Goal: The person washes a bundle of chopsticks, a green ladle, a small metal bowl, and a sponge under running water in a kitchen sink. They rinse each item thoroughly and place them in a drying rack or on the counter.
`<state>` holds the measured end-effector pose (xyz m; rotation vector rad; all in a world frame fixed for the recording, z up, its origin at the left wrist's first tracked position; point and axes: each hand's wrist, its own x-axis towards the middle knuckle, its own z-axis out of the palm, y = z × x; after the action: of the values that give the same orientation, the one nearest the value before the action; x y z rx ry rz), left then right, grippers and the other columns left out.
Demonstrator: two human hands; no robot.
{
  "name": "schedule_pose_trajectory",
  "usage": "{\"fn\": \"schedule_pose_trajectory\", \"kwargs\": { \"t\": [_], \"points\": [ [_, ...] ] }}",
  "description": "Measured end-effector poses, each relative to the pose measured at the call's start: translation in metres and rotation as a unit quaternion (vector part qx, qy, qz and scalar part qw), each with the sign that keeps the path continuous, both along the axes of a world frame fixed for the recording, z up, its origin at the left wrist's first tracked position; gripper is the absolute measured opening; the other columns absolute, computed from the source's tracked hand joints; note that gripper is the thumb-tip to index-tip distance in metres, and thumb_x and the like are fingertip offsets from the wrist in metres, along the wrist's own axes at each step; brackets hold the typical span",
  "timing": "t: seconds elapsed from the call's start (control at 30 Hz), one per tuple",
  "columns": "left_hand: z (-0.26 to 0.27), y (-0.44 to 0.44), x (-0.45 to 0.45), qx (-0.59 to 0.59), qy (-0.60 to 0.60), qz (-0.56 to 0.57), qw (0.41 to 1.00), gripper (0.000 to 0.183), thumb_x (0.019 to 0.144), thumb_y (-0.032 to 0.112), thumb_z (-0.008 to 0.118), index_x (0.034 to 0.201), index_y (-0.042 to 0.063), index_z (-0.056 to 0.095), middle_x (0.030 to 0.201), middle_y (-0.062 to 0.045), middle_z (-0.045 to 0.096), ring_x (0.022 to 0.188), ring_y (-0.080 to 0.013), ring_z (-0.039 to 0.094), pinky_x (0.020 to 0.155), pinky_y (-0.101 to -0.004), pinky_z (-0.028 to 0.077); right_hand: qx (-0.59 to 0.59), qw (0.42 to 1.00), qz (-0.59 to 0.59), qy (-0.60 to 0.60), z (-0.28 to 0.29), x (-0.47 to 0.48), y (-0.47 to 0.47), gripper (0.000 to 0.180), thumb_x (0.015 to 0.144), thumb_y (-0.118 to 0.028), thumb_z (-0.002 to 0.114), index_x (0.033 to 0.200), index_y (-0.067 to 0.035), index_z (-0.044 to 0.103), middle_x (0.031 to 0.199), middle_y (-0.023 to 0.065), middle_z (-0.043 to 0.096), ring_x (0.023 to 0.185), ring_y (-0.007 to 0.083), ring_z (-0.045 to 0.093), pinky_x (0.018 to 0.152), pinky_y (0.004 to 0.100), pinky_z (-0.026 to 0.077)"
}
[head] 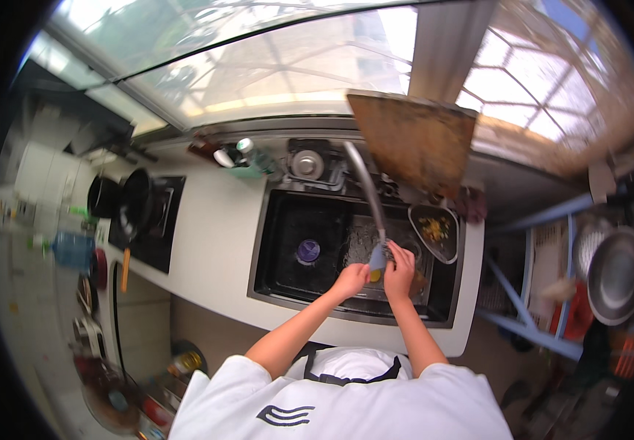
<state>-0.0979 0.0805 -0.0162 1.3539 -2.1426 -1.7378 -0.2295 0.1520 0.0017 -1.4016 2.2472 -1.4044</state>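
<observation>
Both hands are over the right part of a black sink, under the end of a metal faucet. A pale blue flat item, perhaps a blade or cloth, lies between them. My left hand grips its lower left end. My right hand is at its other side, fingers bent around something dark and grey that I cannot make out. Rippling water shows beside the faucet's end, and a small yellow thing lies below the hands. A purple round thing sits in the sink's left part.
A triangular strainer basket with yellow scraps stands at the sink's right corner. Behind the sink lean a large wooden cutting board and a green caddy. Dark pans rest on the stove at left; a metal basin is at right.
</observation>
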Motion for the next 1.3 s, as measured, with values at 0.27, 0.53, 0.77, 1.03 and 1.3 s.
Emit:
{"fn": "schedule_pose_trajectory", "kwargs": {
  "t": [0.27, 0.53, 0.77, 1.03, 1.3],
  "points": [
    [0.037, 0.013, 0.010, -0.010, 0.021, -0.014, 1.000, 0.039, 0.094, 0.026, 0.041, 0.069, 0.001, 0.058, 0.069, -0.018, 0.060, 0.071, -0.0341, 0.061, 0.066, -0.0426, 0.045, 0.045, 0.998, -0.049, -0.009, -0.006, -0.018, 0.005, 0.036, 0.075, 0.006, 0.050, 0.107, -0.003, 0.064, 0.107, 0.0131, 0.064, 0.100, 0.0322, 0.057, 0.090, 0.0388, 0.044],
    [-0.004, 0.001, 0.082, -0.212, 0.051, 0.119, 0.969, 0.021, 0.089, 0.020, 0.054, 0.084, 0.003, 0.066, 0.080, -0.019, 0.064, 0.077, -0.0328, 0.063, 0.071, -0.0396, 0.048, 0.184, 0.982, -0.020, -0.049, -0.042, -0.030, 0.098, 0.028, 0.077, 0.001, 0.059, 0.105, -0.001, 0.064, 0.099, 0.0172, 0.065, 0.094, 0.0342, 0.061, 0.085, 0.0397, 0.048],
    [0.012, -0.186, 0.206, -0.210, 0.088, 0.583, 0.780, 0.022, 0.082, 0.015, 0.071, 0.079, -0.007, 0.068, 0.071, -0.012, 0.068, 0.065, -0.0138, 0.061, 0.065, -0.0297, 0.049, 0.177, 0.972, -0.121, -0.100, -0.057, -0.013, 0.136, 0.026, 0.079, 0.001, 0.059, 0.105, 0.000, 0.064, 0.097, 0.0162, 0.066, 0.093, 0.0293, 0.063, 0.083, 0.0362, 0.048],
    [0.048, -0.364, 0.217, -0.393, 0.157, 0.572, 0.703, 0.013, 0.073, 0.007, 0.075, 0.081, -0.002, 0.070, 0.076, -0.013, 0.070, 0.070, -0.0222, 0.069, 0.066, -0.0312, 0.052, 0.133, 0.986, -0.100, -0.015, -0.044, 0.028, 0.120, 0.027, 0.080, 0.003, 0.058, 0.106, 0.000, 0.064, 0.101, 0.0143, 0.065, 0.096, 0.0290, 0.062, 0.087, 0.0354, 0.047],
    [-0.035, -0.439, 0.219, -0.322, -0.035, 0.514, 0.794, 0.019, 0.072, 0.019, 0.073, 0.083, 0.003, 0.071, 0.085, -0.017, 0.069, 0.082, -0.0326, 0.067, 0.075, -0.0399, 0.050, 0.146, 0.984, -0.096, -0.015, -0.036, 0.060, 0.124, 0.031, 0.077, 0.008, 0.053, 0.105, 0.000, 0.063, 0.104, 0.0146, 0.064, 0.100, 0.0309, 0.059, 0.090, 0.0363, 0.045]
  ]
}}
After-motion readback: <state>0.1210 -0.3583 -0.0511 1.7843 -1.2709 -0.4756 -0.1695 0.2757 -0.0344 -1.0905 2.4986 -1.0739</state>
